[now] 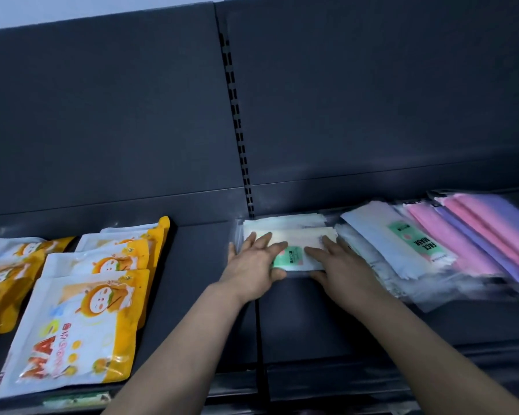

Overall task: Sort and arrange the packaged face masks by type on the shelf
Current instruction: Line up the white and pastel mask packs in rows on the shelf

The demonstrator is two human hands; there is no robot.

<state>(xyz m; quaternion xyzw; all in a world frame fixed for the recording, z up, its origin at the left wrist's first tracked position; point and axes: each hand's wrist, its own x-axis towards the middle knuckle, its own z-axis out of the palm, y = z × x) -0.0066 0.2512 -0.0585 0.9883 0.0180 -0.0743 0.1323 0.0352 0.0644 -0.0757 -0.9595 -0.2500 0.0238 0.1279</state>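
Both hands flat, palms down, on one pale mask pack [294, 245] at the back of the dark shelf [306, 313], just right of the slotted upright [237, 121]. Left hand [253, 269]: fingers spread over the pack's left end, thumb along its near edge. Right hand [345, 272]: fingers extended over the right end, thumb on the near edge too. Hands apart, the pack's green label showing in the gap; they press on it, neither closed round it. Pack's long axis runs left-right, parallel w/ the shelf back; it lies on at least one more pale pack, edges visible behind. Immed. right: a white pack w/ green "FACE MASK" label [402, 244], long axis angled from back-left to front-right, overlapping clear-wrapped packs beneath. Further right: pink and purple mask packs [486, 235], same diagonal, fanned over each other, blurred at the frame edge. Left section of the shelf, well apart from the hands: orange-and-white pouches w/ a cartoon figure [72, 327], lying flat in overlapping rows, tops toward the back, the nearest one tilted slightly. Below the front lip, a strip of greenish packaging [75, 399], too blurred to identify.
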